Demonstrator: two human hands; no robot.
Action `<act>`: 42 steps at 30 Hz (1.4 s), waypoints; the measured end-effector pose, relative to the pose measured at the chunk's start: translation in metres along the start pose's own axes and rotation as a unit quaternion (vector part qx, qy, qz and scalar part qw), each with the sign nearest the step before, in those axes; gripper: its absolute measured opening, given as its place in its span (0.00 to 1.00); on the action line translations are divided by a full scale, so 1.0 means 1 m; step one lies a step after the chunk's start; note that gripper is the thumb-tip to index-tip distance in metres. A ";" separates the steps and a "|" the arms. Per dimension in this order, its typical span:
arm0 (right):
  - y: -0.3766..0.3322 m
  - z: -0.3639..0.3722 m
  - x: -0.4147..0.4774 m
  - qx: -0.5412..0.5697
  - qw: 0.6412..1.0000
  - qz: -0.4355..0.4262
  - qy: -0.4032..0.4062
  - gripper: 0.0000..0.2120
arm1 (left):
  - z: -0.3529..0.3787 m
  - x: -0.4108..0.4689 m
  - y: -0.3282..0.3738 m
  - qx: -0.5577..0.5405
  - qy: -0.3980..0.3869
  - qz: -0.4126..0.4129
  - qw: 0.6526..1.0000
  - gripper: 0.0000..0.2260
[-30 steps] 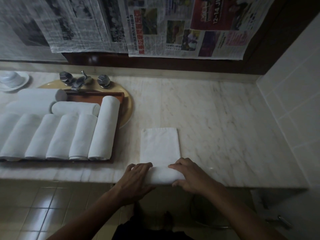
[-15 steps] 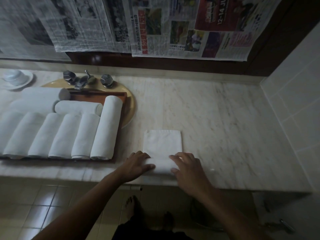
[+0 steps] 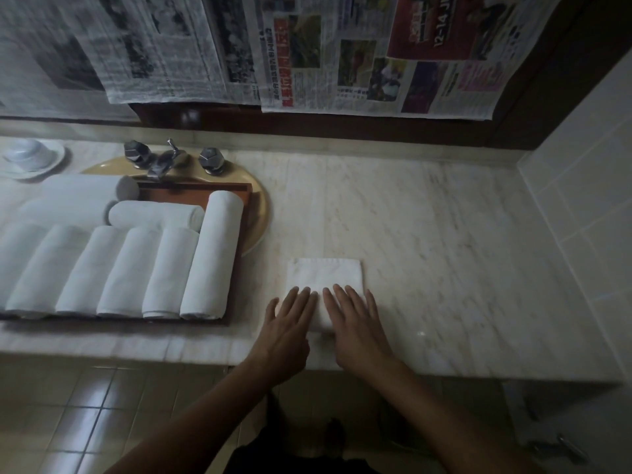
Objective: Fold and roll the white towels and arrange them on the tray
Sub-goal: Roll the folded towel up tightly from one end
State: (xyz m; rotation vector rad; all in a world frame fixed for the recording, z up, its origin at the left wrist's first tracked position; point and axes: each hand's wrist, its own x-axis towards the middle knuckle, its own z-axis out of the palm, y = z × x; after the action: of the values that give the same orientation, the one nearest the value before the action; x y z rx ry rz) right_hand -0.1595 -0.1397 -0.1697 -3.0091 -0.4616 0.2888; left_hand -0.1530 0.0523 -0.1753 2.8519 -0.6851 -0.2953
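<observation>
A white towel (image 3: pixel 325 273) lies on the marble counter, partly rolled from its near end; a short flat part still shows beyond the roll. My left hand (image 3: pixel 290 323) and my right hand (image 3: pixel 355 319) press flat on top of the roll, fingers straight, side by side. To the left a brown wooden tray (image 3: pixel 219 191) holds several rolled white towels (image 3: pixel 212 258) in a row, with more rolls laid crosswise behind them.
The tray sits over a yellow sink (image 3: pixel 258 213) with a metal tap (image 3: pixel 164 162). A white cup on a saucer (image 3: pixel 30 159) stands at the far left. Newspaper sheets (image 3: pixel 307 53) hang on the wall. A tiled wall (image 3: pixel 581 200) bounds the counter's right side.
Both hands have moved forward with the roll, away from the counter's edge. Their fingers went from curled over the roll to straight on it. The flat part of the towel got shorter.
</observation>
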 end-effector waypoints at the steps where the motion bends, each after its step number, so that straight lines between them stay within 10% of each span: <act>1: 0.002 -0.005 0.006 -0.003 1.000 0.002 -0.007 0.48 | -0.002 0.007 -0.004 -0.004 -0.013 -0.002 1.000 0.42; 18: 0.018 -0.028 -0.027 0.163 0.976 -0.018 -0.141 0.37 | -0.017 -0.029 -0.029 -0.177 -0.065 0.039 0.981 0.29; 30: -0.024 0.004 -0.050 0.019 0.996 -0.035 0.084 0.34 | -0.037 0.004 -0.033 -0.205 -0.143 -0.049 0.967 0.29; 42: 0.000 -0.025 0.021 -0.025 0.997 -0.009 -0.068 0.46 | -0.027 -0.003 -0.017 -0.361 0.008 -0.233 0.903 0.27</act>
State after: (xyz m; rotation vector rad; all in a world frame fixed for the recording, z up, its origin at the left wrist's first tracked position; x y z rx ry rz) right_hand -0.1351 -0.1347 -0.1486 -3.0450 -0.5138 0.4917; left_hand -0.1418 0.0720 -0.1531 2.2356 0.1310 -0.4745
